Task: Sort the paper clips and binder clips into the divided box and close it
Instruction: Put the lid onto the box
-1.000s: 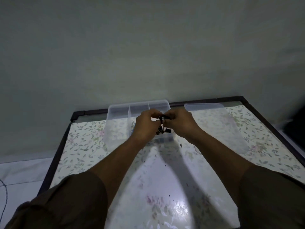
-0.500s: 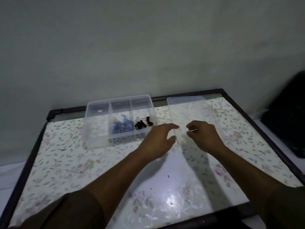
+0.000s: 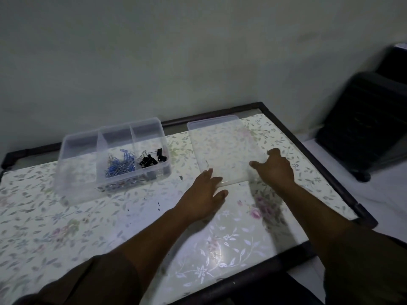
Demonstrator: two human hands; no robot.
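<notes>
Two hands sit at the near end of the clear lid (image 3: 218, 148), which lies flat on the worktop (image 3: 132, 216) just right of the divided box (image 3: 77, 172). My left hand (image 3: 203, 191) rests spread on its near-left corner; my right hand (image 3: 275, 168) curls loosely over the right edge, neither yet gripping, presumably readying a lift. Blue paper clips (image 3: 120, 165) fill the middle compartment, black binder clips (image 3: 150, 159) the right; the left looks empty.
</notes>
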